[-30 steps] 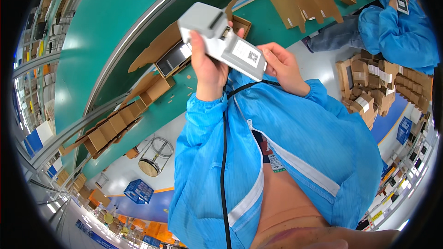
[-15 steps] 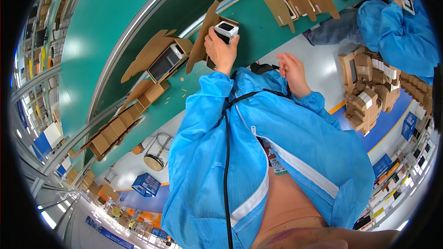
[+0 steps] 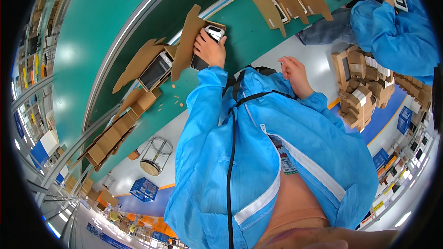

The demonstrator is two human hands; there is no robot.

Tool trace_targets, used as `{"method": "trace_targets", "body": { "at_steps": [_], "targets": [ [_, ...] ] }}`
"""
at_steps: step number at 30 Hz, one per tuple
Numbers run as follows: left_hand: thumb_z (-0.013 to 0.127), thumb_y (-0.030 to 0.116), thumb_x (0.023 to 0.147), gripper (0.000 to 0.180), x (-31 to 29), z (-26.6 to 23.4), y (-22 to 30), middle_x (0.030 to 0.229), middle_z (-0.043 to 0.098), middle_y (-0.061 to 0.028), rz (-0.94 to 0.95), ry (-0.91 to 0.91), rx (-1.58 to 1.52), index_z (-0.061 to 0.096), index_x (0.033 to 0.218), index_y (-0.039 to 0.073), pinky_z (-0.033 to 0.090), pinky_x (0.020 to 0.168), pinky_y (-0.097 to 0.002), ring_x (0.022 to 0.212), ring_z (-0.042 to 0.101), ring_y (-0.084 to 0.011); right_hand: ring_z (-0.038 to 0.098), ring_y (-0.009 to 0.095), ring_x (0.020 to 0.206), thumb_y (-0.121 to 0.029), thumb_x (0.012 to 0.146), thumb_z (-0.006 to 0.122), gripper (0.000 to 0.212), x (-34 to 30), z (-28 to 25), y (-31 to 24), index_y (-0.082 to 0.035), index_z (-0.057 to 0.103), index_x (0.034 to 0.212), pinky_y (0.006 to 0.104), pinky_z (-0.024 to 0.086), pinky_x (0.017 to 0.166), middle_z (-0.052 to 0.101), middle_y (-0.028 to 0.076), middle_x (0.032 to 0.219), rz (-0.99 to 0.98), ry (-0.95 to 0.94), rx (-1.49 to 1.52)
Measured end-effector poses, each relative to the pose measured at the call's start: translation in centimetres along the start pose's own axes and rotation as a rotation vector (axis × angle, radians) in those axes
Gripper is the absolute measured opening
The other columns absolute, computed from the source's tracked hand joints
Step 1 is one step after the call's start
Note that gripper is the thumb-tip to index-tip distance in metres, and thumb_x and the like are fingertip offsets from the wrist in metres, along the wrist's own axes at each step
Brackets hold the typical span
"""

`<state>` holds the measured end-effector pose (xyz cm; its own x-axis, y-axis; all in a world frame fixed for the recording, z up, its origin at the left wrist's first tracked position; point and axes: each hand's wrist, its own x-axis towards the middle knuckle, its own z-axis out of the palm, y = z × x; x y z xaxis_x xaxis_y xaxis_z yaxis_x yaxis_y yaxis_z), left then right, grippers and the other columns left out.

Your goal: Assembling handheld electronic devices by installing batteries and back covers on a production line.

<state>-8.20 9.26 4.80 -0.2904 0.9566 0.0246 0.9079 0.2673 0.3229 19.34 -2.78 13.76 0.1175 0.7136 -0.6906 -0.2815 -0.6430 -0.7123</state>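
My left hand (image 3: 211,50) is closed round a white and black handheld terminal with a screen (image 3: 214,31), which lies in an open cardboard box (image 3: 188,37) on the green bench. The palm covers the middle of the device, and its dark lower end shows below my fingers. Left of it, a second open box (image 3: 134,67) has its flap folded back and holds a similar terminal (image 3: 156,70). My right hand (image 3: 296,77) hovers in front of my body, away from the bench, with loosely bent fingers apart and nothing in it.
Several open boxes with devices (image 3: 281,0) line the bench's far right. A row of small empty boxes (image 3: 113,136) sits at the left. A co-worker in blue (image 3: 383,27) holds a white device at the upper right, above stacked cartons (image 3: 362,97). A round stool (image 3: 151,166) stands on the floor.
The terminal in my left hand has gone lower and lies flatter in its box. That hand has shifted slightly left in view. My right hand has barely moved.
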Motion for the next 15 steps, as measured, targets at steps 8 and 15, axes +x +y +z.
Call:
{"method": "trace_targets", "body": {
  "at_steps": [8,15],
  "targets": [
    [0.089,0.042,0.081,0.09,-0.3,-1.1,-1.3,0.147,0.053,-0.0176,-0.052,-0.272,0.021,0.044,0.152,0.008,0.036,0.113,-0.0592,0.136,0.049,-0.04,0.063,0.013,0.08,-0.034,0.103,0.067,0.037,2.6,4.8,2.5,-0.005,0.068,0.126,0.0267,0.048,0.065,0.069,0.005,0.099,0.014,-0.267,-0.335],
    [0.084,0.025,0.085,0.075,-6.9,-1.0,-2.9,0.148,0.05,-0.0244,0.004,-0.101,-0.374,0.048,0.144,-0.003,0.037,0.115,-0.0508,0.135,0.048,-0.0405,0.056,0.039,0.138,-0.036,0.104,0.062,0.063,15.1,10.2,4.5,-0.001,0.047,0.155,0.0433,0.045,0.115,0.047,0.023,0.159,-0.465,-0.159,-0.808]
  ]
}}
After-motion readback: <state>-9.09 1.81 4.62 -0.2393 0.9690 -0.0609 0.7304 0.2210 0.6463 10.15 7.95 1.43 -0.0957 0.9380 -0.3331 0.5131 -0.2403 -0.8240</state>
